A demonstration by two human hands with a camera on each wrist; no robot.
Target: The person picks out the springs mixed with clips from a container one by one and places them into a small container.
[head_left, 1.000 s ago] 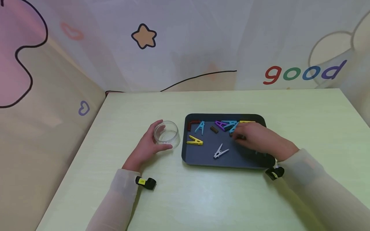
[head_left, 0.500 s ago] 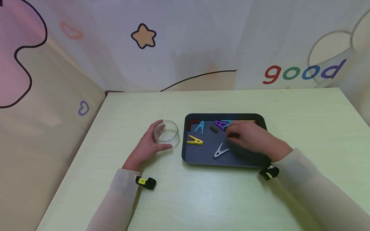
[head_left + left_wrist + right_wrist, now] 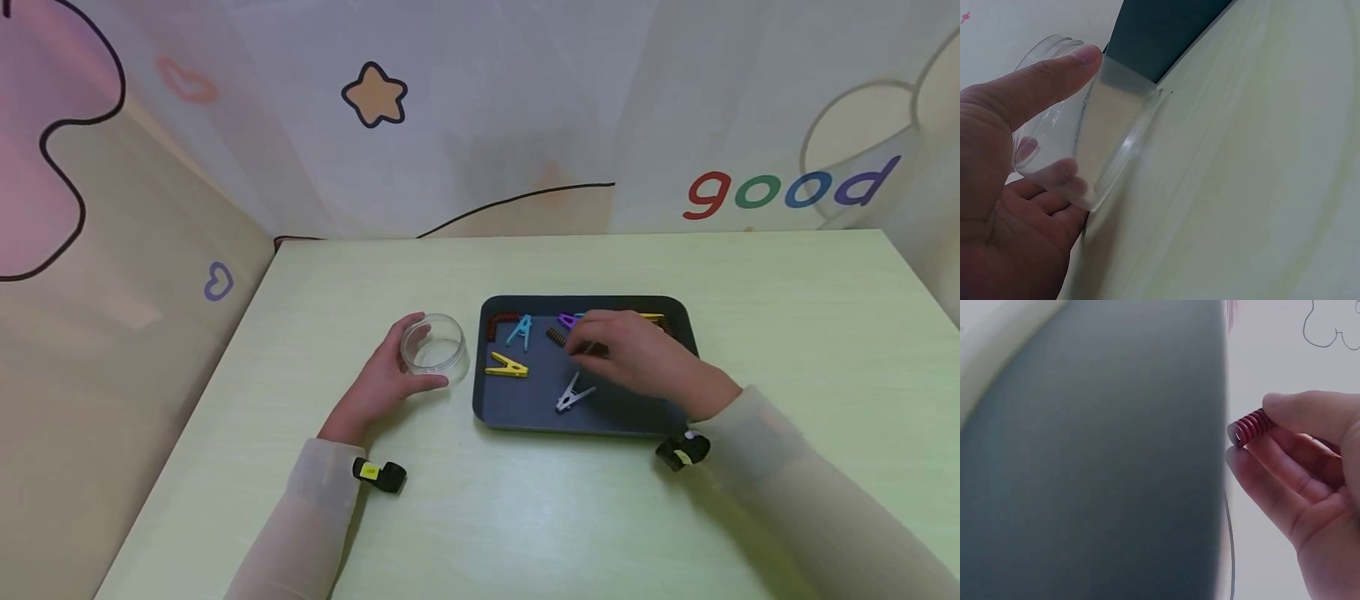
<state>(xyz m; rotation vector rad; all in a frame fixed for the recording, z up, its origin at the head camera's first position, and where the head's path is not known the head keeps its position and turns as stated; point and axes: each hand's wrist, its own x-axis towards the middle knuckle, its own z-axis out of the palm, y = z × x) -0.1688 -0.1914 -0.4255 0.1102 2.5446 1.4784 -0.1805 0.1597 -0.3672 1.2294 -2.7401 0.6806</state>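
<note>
My left hand (image 3: 382, 375) grips a clear round jar (image 3: 1116, 125), thumb on one side and fingers round the other. The jar stands on the table left of the tray, its open top up. My right hand (image 3: 637, 350) is over the dark grey tray (image 3: 525, 412). Between its thumb and fingers it pinches a small dark red spring (image 3: 1251, 427), raised off the tray in the right wrist view. Another spring (image 3: 556, 337) lies just left of this hand. Part of a purple clip (image 3: 567, 321) shows behind the fingers.
In the tray lie a blue clip (image 3: 520, 331), a yellow clip (image 3: 507, 367), a white clip (image 3: 573, 395) and reddish springs (image 3: 492, 327) in the far left corner. Another yellow clip lies at the back, partly hidden. A printed curtain (image 3: 480, 125) stands behind the table.
My right hand has moved left over the tray, covering the blue clips at the back and uncovering springs near the right end. The left hand and jar have stayed put.
</note>
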